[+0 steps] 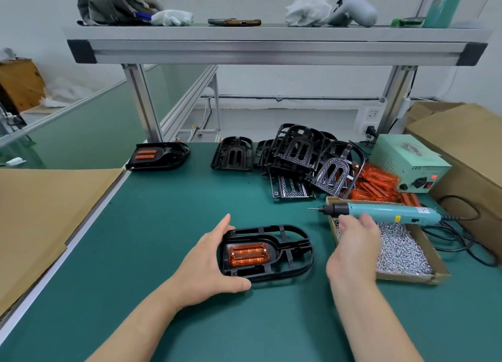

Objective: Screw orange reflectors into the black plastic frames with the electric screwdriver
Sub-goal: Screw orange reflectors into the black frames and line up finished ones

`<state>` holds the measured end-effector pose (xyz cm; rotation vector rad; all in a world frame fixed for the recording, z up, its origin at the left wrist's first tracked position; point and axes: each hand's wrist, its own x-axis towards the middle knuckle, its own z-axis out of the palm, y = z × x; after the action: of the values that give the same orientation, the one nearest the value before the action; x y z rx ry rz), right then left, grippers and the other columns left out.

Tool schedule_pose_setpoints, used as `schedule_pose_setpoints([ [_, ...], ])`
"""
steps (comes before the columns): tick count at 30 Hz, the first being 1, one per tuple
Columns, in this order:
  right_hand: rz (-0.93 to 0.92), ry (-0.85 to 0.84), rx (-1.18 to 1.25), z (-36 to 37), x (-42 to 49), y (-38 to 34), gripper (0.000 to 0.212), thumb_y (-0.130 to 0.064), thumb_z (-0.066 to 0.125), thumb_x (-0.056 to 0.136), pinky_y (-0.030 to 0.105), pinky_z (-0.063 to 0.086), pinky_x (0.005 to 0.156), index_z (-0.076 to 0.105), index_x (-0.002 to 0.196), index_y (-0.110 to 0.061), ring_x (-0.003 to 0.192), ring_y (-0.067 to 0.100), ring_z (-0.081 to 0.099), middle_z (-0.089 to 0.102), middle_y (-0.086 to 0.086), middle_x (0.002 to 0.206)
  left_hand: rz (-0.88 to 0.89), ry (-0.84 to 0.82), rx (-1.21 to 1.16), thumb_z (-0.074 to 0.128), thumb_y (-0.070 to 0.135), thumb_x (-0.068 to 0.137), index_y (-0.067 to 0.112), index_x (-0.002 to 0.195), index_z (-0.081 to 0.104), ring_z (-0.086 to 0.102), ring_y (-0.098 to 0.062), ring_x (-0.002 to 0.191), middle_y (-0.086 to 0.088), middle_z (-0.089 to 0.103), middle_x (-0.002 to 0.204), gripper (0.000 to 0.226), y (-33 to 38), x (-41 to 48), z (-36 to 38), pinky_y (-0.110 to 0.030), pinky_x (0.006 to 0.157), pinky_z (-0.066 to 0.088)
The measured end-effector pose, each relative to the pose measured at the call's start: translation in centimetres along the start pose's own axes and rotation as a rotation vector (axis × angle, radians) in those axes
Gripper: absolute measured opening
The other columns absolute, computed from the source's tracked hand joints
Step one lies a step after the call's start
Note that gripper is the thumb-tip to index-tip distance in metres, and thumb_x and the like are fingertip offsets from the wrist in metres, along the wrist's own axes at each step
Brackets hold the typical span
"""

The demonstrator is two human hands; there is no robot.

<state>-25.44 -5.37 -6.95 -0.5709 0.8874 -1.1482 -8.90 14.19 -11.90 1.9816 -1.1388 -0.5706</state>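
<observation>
A black plastic frame (pixel 288 249) lies flat on the green mat in front of me, with an orange reflector (pixel 248 254) seated in its left half. My left hand (pixel 209 261) grips the frame's left end, fingers on the far edge and thumb on the near edge. The teal electric screwdriver (pixel 385 211) lies across the far rim of the screw box, its bit pointing left. Over the box's left side hovers my right hand (pixel 355 242), its fingers stretched toward the screwdriver's underside and holding nothing.
A cardboard box of silver screws (pixel 402 253) sits right of the frame. Behind it are a heap of black frames (pixel 296 155), loose orange reflectors (pixel 377 183) and a pale green power unit (pixel 410 162). A finished frame (pixel 159 155) lies far left. Cables trail at the right.
</observation>
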Motion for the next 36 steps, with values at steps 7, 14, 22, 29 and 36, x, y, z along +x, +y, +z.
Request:
schedule_pose_setpoints([
  [7,-0.388,-0.282,-0.63,-0.4,-1.0,2.8,0.029,-0.002,0.058,0.095,0.024,0.047,0.099,0.065,0.113,-0.024,0.106,0.0,0.061,0.066,-0.007,0.115,-0.029,0.081,-0.246,0.093,0.045,0.051,0.054,0.149,0.018,0.035,0.012,0.136,0.034,0.039,0.145,0.124,-1.0,0.0,-0.1,-0.02,0.112,0.03],
  [14,-0.105,-0.529,-0.889,0.2,-0.9,5.4,0.018,-0.039,0.054,0.101,0.029,0.043,0.074,0.053,0.117,-0.031,0.077,0.011,0.056,0.064,-0.009,0.089,-0.041,0.155,-0.253,0.094,0.049,0.049,0.059,0.146,0.024,0.034,0.011,0.138,0.035,0.035,0.147,0.12,-1.3,0.2,0.0,-0.026,0.114,0.031],
  [22,0.184,-0.458,-0.498,3.4,-0.6,6.7,0.015,-0.027,0.047,0.106,0.023,0.047,0.045,0.051,0.112,-0.013,0.087,0.029,0.07,0.071,0.018,0.107,-0.253,0.401,-0.617,0.096,0.041,0.057,0.029,0.158,0.016,0.051,0.001,0.123,0.013,0.038,0.146,0.13,-0.3,1.0,-0.3,-0.025,0.101,0.039],
  [29,0.287,-0.582,-0.35,6.0,-1.3,8.8,0.017,-0.026,0.046,0.107,0.027,0.056,0.06,0.051,0.113,-0.011,0.085,0.021,0.069,0.07,0.011,0.107,-0.436,0.406,-0.962,0.064,0.025,0.095,-0.002,0.102,0.064,0.071,-0.012,0.063,-0.016,0.077,0.088,0.028,0.7,3.2,-1.9,-0.015,0.049,0.05],
  [36,0.138,-0.69,-0.457,6.5,-0.9,10.3,0.04,-0.03,0.048,0.106,0.034,0.059,0.087,0.035,0.143,-0.033,0.09,0.002,0.072,0.062,0.0,0.124,-0.417,0.562,-1.305,0.06,0.002,0.097,-0.003,0.091,0.061,0.074,-0.02,0.069,-0.015,0.073,0.08,0.008,-0.5,5.3,-4.3,-0.02,0.057,0.058],
])
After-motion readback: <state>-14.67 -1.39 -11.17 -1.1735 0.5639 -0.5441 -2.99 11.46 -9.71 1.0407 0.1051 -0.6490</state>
